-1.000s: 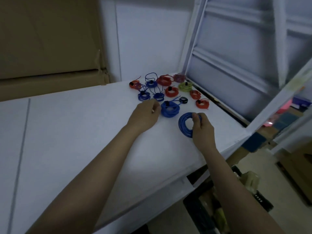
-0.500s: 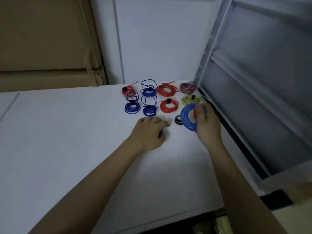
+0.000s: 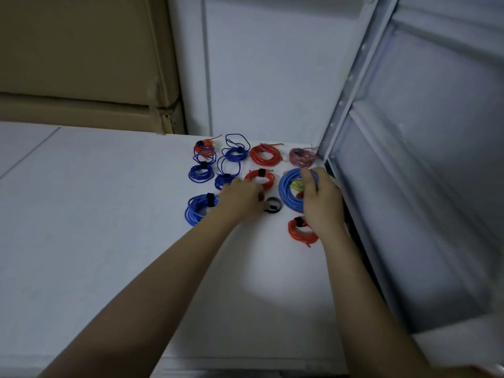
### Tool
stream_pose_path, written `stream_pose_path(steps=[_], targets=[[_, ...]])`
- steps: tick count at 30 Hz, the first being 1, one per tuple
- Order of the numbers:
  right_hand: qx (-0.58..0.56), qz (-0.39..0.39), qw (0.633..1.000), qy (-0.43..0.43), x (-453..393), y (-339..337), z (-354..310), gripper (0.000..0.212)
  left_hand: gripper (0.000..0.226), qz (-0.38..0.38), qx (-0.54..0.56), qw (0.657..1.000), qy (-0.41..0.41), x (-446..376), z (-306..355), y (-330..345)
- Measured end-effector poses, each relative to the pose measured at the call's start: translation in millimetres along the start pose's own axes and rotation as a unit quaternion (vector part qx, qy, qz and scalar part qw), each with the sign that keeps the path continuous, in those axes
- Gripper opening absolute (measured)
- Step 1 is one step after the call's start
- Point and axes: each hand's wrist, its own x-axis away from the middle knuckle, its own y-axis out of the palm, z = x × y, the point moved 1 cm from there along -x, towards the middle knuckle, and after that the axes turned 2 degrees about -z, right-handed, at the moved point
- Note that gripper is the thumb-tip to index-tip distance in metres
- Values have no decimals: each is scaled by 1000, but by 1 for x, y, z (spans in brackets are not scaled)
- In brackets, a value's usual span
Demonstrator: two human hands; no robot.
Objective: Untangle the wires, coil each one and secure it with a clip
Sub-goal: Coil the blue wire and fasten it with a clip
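Note:
My right hand (image 3: 321, 203) grips a large light-blue wire coil (image 3: 286, 190) and holds it tilted up above the white table (image 3: 109, 214), thumb over its top edge. It has no clip on it. My left hand (image 3: 241, 199) lies low over the table, its curled fingertips pinching the left edge of a black loop clip (image 3: 273, 205) that lies just left of the held coil. A clipped blue coil (image 3: 199, 211) rests left of my left wrist.
Several clipped coils lie in rows behind the hands: red (image 3: 264, 156), pinkish (image 3: 301, 156), dark blue (image 3: 201, 173), a yellow-green one (image 3: 296, 184) seen through the held coil. A red coil (image 3: 301, 231) sits under my right wrist. A grey metal frame (image 3: 409, 186) borders the table's right side.
My left hand left the clipped blue coil on the table and moved right to the black clip. My right hand lifted the light-blue coil further back, over the yellow-green coil.

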Motion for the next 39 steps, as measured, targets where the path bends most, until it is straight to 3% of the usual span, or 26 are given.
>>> stream_pose_path(steps=[5,9,12,15,21,23,32,36,39], targets=[[-23,-5,1000,-2,1,7,-4,25,17,-3,28,999,-26,-4,4,4],[-35,-7,999,7,2,10,-6,25,9,20,8,1000,0,1,8,3],[-63,1,998,2,2,17,-14,27,8,144,3,989,36,12,3,-6],[-132,22,991,-7,-3,25,-34,22,14,287,40,956,55,26,-10,-28],[-185,-52,981,-10,-21,62,-87,29,9,386,206,897,52,44,-57,-67],[-182,-71,981,-11,-26,80,-99,31,6,389,263,881,54,41,-73,-76],[-361,-154,915,91,-37,133,-103,31,11,397,241,881,88,20,-124,-63],[-352,-177,913,107,-40,144,-104,42,8,398,259,878,65,22,-131,-65],[-367,-182,907,99,-37,142,-107,42,12,340,354,871,2,24,-131,-69]])
